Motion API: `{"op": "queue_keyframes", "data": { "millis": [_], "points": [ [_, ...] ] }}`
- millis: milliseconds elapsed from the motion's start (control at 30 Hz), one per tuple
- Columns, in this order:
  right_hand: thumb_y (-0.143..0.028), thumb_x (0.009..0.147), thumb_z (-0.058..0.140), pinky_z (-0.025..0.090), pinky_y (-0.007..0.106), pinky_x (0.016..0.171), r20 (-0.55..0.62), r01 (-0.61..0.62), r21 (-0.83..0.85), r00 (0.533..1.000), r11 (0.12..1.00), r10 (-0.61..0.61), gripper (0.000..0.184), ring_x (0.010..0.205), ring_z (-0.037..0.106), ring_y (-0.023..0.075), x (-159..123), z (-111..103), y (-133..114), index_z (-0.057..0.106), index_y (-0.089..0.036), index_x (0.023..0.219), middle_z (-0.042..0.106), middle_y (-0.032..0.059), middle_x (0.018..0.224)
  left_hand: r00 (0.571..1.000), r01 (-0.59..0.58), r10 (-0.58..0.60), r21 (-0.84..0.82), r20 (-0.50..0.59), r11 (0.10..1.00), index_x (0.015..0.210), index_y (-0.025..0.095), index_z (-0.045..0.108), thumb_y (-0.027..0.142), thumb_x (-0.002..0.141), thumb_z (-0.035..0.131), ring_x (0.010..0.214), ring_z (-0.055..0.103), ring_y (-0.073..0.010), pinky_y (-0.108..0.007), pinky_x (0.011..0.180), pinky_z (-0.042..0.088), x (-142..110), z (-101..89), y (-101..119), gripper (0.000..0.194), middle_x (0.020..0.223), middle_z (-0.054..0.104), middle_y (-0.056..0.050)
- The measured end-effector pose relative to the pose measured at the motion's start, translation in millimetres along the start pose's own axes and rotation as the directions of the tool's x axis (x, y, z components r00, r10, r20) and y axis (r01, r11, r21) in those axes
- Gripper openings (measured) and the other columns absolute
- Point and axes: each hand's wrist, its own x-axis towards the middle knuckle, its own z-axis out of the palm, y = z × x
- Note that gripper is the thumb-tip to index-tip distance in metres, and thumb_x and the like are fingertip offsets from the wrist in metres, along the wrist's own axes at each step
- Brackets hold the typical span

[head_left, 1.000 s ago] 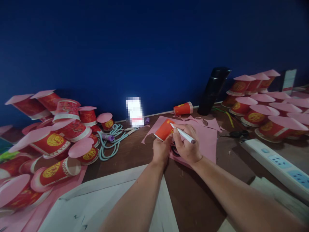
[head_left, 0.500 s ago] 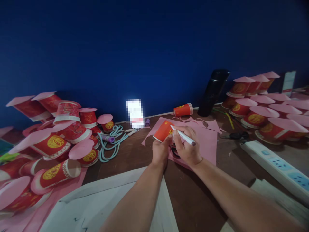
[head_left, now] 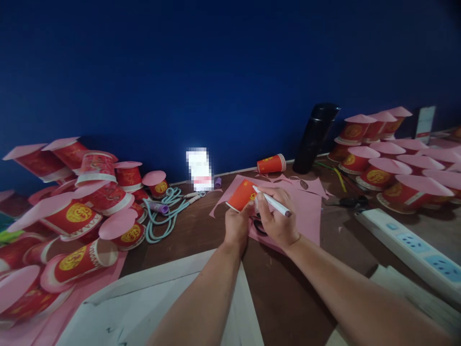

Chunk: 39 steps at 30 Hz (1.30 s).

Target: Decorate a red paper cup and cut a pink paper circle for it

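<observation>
Right hand [head_left: 283,222] pinches white marker [head_left: 273,203]; left hand [head_left: 236,228] grips red cup [head_left: 239,195] at right hand's 10 o'clock. Cup is probably light, easily dented: hold gently near stiffer rim [head_left: 231,207].

The left hand [head_left: 236,225] grips a red paper cup [head_left: 241,194] above the pink sheet [head_left: 306,211], and the right hand [head_left: 279,216] holds a white marker [head_left: 275,204] to the cup's side. Beyond the pink sheet, stacked red cups [head_left: 272,164] lie on their side beside a black bottle [head_left: 315,139]. Left of the pink sheet is a coiled blue cord [head_left: 162,239]; right of it, a white power strip [head_left: 399,242].
</observation>
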Motion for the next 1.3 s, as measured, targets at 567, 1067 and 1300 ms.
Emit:
{"op": "queue_keyframes", "data": {
  "millis": [567, 1067, 1300],
  "points": [
    [-0.02, 0.089, 0.052, 0.047, 0.041, 0.085, -0.01, 0.004, -0.026, 1.0, 1.0, -0.004, 0.018, 0.09, 0.064, 0.0222, 1.8, 0.2, 5.0, 0.06, -0.021, 0.105, 0.069, 0.0075, 0.094, 1.0, -0.02, 0.019, 0.07, 0.018, 0.997, 0.094, 0.012, 0.072, 0.028, 0.066, 0.074, 0.089, 0.067, -0.0233, -0.034, 0.086, 0.048, -1.2, 0.0, -2.5, 0.032, 0.094, 0.073, -0.009],
    [-0.021, 0.088, 0.053, 0.048, 0.04, 0.084, -0.008, 0.006, -0.034, 1.0, 0.999, -0.006, 0.017, 0.086, 0.064, 0.0211, 0.4, 1.5, 2.7, 0.06, -0.021, 0.104, 0.071, 0.007, 0.093, 1.0, -0.028, 0.028, -0.057, 0.001, 0.998, 0.101, 0.012, 0.071, 0.025, 0.067, 0.073, 0.096, 0.066, -0.0238, -0.035, 0.09, 0.047, -0.3, 0.4, -0.5, 0.036, 0.102, 0.072, -0.01],
    [-0.021, 0.088, 0.053, 0.048, 0.04, 0.085, 0.0, -0.003, -0.018, 1.0, 1.0, 0.003, 0.017, 0.086, 0.064, 0.021, -0.3, 1.6, 3.1, 0.061, -0.021, 0.103, 0.071, 0.0065, 0.092, 1.0, -0.03, 0.03, -0.09, 0.0, 0.995, 0.098, 0.012, 0.071, 0.025, 0.066, 0.074, 0.093, 0.067, -0.0222, -0.033, 0.089, 0.046, -1.7, 2.1, 2.5, 0.035, 0.099, 0.073, -0.01]
  ]
}}
